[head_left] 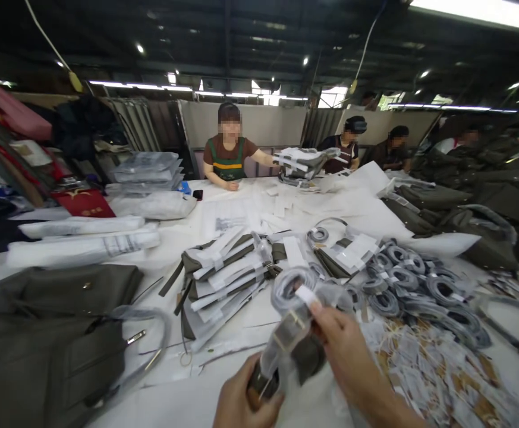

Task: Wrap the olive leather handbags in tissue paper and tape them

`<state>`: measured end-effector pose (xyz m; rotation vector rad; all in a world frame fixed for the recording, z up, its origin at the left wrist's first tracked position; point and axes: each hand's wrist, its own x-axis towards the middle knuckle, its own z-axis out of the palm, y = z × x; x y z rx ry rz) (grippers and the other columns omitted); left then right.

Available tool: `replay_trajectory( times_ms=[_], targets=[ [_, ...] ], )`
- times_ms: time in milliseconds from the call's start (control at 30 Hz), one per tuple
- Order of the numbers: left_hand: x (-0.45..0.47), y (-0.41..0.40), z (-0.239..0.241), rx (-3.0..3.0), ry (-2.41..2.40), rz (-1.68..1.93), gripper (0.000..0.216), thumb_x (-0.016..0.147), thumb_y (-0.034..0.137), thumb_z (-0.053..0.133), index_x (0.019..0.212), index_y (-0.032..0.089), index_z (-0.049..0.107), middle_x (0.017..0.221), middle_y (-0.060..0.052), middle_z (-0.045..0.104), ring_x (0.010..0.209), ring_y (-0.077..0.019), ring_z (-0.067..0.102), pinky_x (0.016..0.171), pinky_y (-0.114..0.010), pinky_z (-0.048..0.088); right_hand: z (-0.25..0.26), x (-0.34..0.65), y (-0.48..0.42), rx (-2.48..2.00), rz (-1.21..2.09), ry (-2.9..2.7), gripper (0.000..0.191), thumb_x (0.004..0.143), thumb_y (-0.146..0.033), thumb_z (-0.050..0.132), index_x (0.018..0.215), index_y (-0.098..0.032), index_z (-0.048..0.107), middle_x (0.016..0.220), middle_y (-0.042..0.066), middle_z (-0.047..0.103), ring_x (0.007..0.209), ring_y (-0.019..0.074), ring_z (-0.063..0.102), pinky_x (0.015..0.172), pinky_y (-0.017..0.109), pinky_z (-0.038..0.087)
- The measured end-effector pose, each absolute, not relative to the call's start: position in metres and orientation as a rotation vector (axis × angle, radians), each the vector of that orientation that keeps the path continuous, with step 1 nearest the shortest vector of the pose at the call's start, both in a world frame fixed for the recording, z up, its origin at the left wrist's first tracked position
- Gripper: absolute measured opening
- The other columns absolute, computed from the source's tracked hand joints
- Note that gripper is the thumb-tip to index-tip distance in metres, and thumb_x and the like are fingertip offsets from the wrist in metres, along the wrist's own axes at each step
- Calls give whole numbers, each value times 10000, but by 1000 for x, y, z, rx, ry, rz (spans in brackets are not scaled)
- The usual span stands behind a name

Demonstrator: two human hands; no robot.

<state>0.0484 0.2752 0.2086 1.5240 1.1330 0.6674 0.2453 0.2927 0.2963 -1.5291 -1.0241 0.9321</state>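
Note:
Between my hands is a dark olive strap (292,330) in clear plastic wrapping, with a metal buckle showing through and its far end wound into a roll. My left hand (245,395) is closed around the near end, at the lower middle. Higher and to the right, my right hand (351,348) pinches the strap by the roll, thumb on a white paper band (307,295). My palm hides part of the strap. Beyond it lies a stack of flat olive pieces with white wrapping (227,273). Close to my right hand is a pile of rolled straps (404,276).
A dark olive bag (63,339) with a plastic-wrapped handle lies at left. Tags with strings (446,374) are heaped at lower right. White rolls (85,244), a red bag (83,202) and more olive bags (477,202) lie around. A co-worker (230,148) sits across the table.

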Motion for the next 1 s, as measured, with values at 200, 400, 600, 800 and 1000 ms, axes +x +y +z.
replay_trajectory(
  times_ms=[200,400,600,800,1000],
  targets=[
    [72,394,266,1944,943,673,464,931,431,520,1347,234,585,1284,-41,666,1114,-228,647,935,-327,530,352,300,421,-1386,497,-1091,432,766,-591,676,698,-165,698,872,72,706,884,218,642,711,273,519],
    [27,543,268,2069,1444,695,462,959,397,482,1355,172,561,1379,-118,591,1254,-290,561,1095,-447,412,356,364,513,-1808,243,-1339,436,838,-537,573,748,-135,715,978,144,712,940,286,661,813,377,536],
    [28,622,200,2273,1664,467,613,934,512,544,1396,119,460,1457,-204,481,1343,-311,466,1103,-531,372,281,308,493,-1573,-78,-1638,346,933,-387,530,1179,-167,632,1351,166,564,1279,291,516,1098,444,394],
    [33,611,142,2484,1689,333,505,981,347,440,1411,83,433,1472,-214,462,1397,-321,386,1137,-482,313,187,226,509,-1542,579,-1721,117,925,-272,527,950,-192,608,887,68,691,814,212,673,779,346,558],
    [33,608,134,2560,1698,288,481,974,296,445,1408,88,444,1448,-200,491,1375,-323,412,1128,-478,320,172,202,610,-1519,349,-1840,427,879,-44,384,1262,-141,544,1276,167,587,1237,248,543,1072,409,439]
  ],
)
